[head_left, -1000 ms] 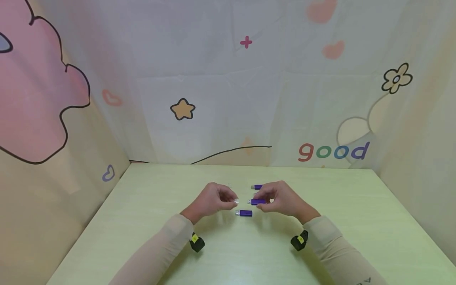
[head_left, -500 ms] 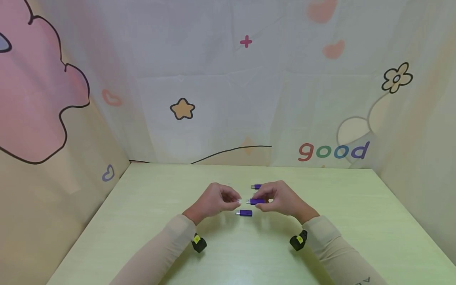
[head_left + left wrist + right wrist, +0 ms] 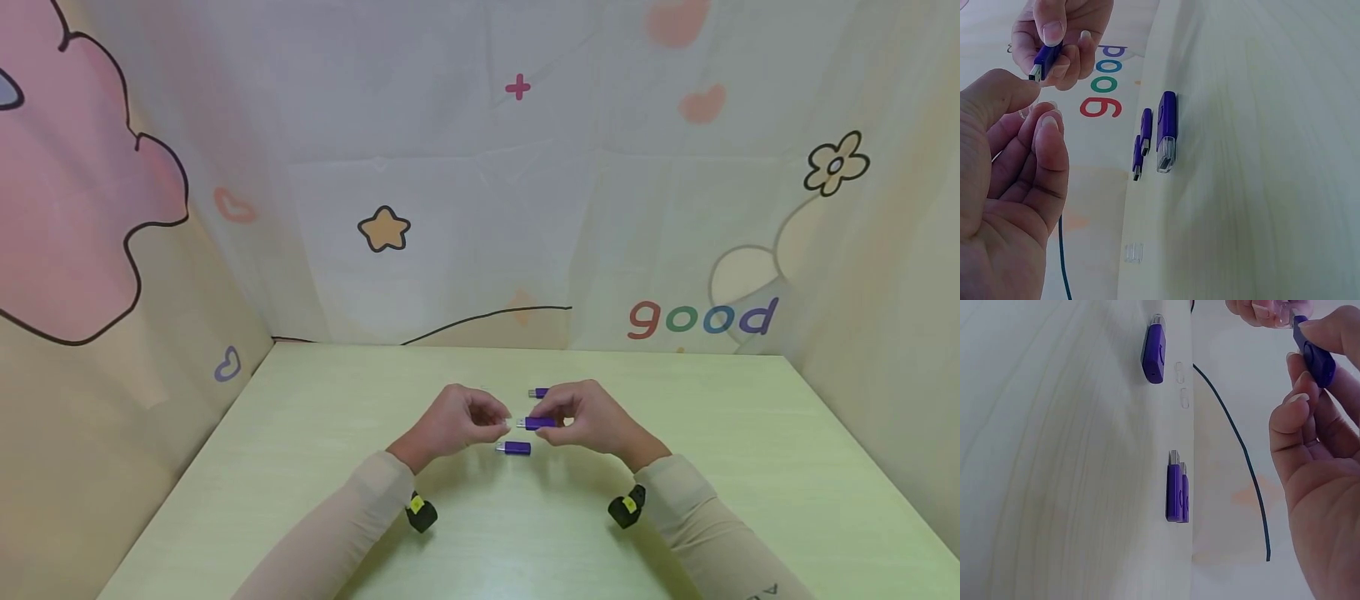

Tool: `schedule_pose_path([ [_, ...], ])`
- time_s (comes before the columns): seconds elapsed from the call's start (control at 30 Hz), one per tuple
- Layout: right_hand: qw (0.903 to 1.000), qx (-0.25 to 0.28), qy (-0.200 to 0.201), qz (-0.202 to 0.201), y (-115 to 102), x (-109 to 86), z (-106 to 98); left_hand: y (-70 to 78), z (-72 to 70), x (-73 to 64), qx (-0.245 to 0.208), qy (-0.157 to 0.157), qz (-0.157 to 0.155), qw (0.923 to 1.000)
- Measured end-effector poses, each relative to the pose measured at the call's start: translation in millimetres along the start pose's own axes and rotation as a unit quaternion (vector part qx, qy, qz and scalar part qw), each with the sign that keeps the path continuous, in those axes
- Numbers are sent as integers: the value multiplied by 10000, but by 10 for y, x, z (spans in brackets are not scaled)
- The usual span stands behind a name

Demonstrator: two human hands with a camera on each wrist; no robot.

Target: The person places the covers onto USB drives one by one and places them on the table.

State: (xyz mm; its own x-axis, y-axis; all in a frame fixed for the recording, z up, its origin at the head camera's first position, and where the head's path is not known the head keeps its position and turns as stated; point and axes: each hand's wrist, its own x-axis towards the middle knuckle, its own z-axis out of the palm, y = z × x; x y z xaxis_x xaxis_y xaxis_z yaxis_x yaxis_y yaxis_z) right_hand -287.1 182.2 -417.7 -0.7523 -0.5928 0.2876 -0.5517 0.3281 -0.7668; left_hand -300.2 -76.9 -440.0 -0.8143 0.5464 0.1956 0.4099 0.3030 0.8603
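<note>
A purple USB stick (image 3: 542, 423) is pinched between the thumb and fingers of my right hand (image 3: 596, 423), its metal plug pointing left. Facing it, my left hand (image 3: 459, 423) pinches a small clear cap (image 3: 1284, 315), mostly hidden by the fingertips. Cap and plug are close; whether they touch I cannot tell. Below both hands another purple USB stick (image 3: 1167, 125) lies on the table with a clear cap over its plug. Two more purple USB sticks (image 3: 1174, 494) lie farther back with bare metal plugs, partly behind my right hand in the head view.
Two loose clear caps (image 3: 1179, 372) lie toward the back of the pale table (image 3: 480, 533). A printed curtain (image 3: 465, 183) rises along the table's back edge and sides. Each wrist carries a small black camera (image 3: 422, 512).
My left hand has moved slightly right with the clear cap, and my right hand slightly left with the USB stick, so the gap between them has narrowed. The things on the table have not moved.
</note>
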Motion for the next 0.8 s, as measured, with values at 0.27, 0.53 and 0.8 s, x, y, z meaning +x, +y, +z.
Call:
schedule_pose_path([
  [0.27, 10000, -7, -23, -17, 176, 2, 2, 10, 13, 1, 34, 2, 16, 10000],
  [0.53, 10000, 24, -32, 9, 181, 3, -4, 29, 28, -2, 24, 36, -87, 10000],
  [0.8, 9999, -75, -13, 77, 146, 7, 15, 31, 35, 0, 76, 49, -124, 9999],
])
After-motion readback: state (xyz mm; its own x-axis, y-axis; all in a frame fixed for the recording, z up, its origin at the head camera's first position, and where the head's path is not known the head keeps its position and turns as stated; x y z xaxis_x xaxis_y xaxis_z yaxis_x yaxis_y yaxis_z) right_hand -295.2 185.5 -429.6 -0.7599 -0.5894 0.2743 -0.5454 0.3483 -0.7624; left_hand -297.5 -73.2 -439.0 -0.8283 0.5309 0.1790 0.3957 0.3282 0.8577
